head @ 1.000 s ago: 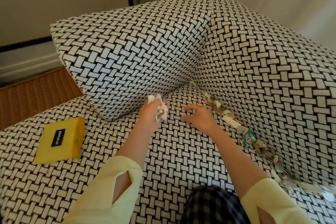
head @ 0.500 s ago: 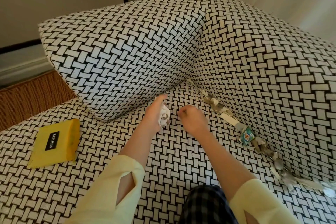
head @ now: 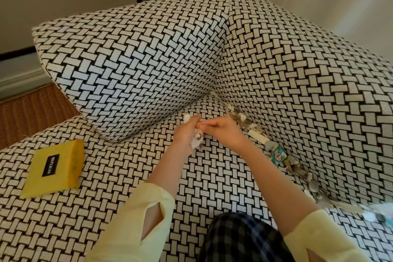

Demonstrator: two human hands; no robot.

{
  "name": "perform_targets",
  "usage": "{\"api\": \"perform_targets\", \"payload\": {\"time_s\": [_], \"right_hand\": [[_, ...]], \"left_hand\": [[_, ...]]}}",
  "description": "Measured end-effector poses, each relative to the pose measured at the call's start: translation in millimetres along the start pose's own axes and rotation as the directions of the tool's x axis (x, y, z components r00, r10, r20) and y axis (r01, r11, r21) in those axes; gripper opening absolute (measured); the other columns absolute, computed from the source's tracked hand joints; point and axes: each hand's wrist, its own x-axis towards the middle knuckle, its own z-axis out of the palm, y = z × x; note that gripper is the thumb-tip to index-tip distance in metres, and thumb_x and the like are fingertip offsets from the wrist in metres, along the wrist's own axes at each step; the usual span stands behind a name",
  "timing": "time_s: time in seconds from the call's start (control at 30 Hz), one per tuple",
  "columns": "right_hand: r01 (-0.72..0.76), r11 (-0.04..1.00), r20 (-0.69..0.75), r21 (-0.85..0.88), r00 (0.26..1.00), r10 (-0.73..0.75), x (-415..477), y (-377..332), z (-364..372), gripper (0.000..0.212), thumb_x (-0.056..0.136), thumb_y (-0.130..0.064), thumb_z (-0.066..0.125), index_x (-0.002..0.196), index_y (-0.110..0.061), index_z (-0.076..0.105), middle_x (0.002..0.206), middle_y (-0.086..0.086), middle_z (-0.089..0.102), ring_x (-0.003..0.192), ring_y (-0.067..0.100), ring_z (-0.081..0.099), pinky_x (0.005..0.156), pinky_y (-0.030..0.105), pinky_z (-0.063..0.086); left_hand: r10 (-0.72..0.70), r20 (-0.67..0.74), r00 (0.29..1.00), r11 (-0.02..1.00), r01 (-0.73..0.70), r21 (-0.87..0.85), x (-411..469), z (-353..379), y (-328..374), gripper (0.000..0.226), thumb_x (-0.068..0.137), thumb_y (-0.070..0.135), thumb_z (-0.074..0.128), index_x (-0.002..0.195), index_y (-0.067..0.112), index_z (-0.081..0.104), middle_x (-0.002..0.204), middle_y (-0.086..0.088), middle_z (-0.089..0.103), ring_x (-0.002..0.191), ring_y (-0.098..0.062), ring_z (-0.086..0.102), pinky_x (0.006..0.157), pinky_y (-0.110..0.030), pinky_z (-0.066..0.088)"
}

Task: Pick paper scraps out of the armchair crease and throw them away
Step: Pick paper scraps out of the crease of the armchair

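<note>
Scraps (head: 196,141) inside left-hand (head: 186,134) grip

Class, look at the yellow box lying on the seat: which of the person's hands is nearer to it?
Left. The left hand, clutching paper scraps, lies to the right of the yellow box; the right hand is farther right, beside the crease.

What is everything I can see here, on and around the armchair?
armchair: one, black-and-white woven pattern, fills the view.
cushion: one, same pattern, leaning at the back left.
paper scraps: many, white and grey, one teal, lined along the right crease.
yellow packet: one, black label, lying on the seat at left.
wicker surface: one, brown, beyond the seat at left.
sleeves: two, pale yellow.
left hand: closed on a wad of white scraps.
right hand: fingertips meeting the left hand.
</note>
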Motion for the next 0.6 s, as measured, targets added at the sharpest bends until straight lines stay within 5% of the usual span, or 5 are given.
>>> {"api": "perform_targets", "payload": {"time_s": [0.07, 0.17, 0.33, 0.5, 0.6], "right_hand": [[-0.010, 1.000, -0.034, 0.014, 0.999, 0.011, -6, 11, -5, 0.022, 0.087, -0.010, 0.062, 0.108, -0.007, 0.068, 0.088, -0.004, 0.070, 0.060, -0.014, 0.055, 0.062, 0.003, 0.044], [-0.044, 0.968, 0.037, -0.246, 0.998, 0.054, -12, 31, -3, 0.021, 0.078, -0.017, 0.073, 0.098, -0.015, 0.073, 0.061, -0.019, 0.062, 0.048, -0.007, 0.048, 0.057, 0.009, 0.039], [-0.037, 0.908, 0.038, -0.417, 0.998, 0.058, -13, 41, 7, 0.018, 0.075, -0.027, 0.074, 0.093, -0.025, 0.073, 0.106, -0.006, 0.068, 0.094, 0.010, 0.057, 0.088, 0.031, 0.048], [0.048, 0.846, 0.061, -0.531, 0.998, -0.018, -22, 37, 7, 0.014, 0.086, -0.026, 0.061, 0.096, -0.024, 0.071, 0.077, -0.009, 0.060, 0.063, 0.002, 0.046, 0.066, 0.022, 0.038], [0.174, 0.689, 0.186, -0.704, 0.981, -0.059, -24, 33, 10, 0.021, 0.095, -0.024, 0.047, 0.109, -0.022, 0.062, 0.079, -0.003, 0.062, 0.068, 0.011, 0.051, 0.063, 0.024, 0.038]], "left_hand": [[0.009, -0.086, 0.996, 1.000, -0.008, 0.016, 5, -9, 0, 0.028, 0.088, 0.035, 0.060, 0.094, 0.008, 0.055, 0.068, -0.007, 0.050, 0.047, -0.017, 0.047, 0.032, -0.018, 0.038], [0.011, -0.123, 0.992, 1.000, -0.008, 0.026, 5, -17, -2, 0.026, 0.088, 0.032, 0.061, 0.084, 0.008, 0.051, 0.067, -0.008, 0.049, 0.048, -0.018, 0.046, 0.033, -0.018, 0.038], [0.045, -0.093, 0.995, 0.993, -0.034, 0.113, 1, -14, -6, 0.024, 0.089, 0.029, 0.058, 0.078, 0.009, 0.051, 0.064, -0.008, 0.050, 0.048, -0.018, 0.046, 0.033, -0.017, 0.038], [0.025, -0.086, 0.996, 0.997, -0.019, 0.077, 0, -15, -6, 0.022, 0.089, 0.025, 0.058, 0.077, 0.008, 0.050, 0.058, -0.007, 0.046, 0.044, -0.018, 0.041, 0.037, -0.018, 0.036], [0.017, -0.078, 0.997, 0.998, -0.012, 0.064, 2, -15, -8, 0.022, 0.087, 0.025, 0.059, 0.076, 0.008, 0.051, 0.062, -0.008, 0.047, 0.048, -0.019, 0.043, 0.043, -0.021, 0.037]]}}
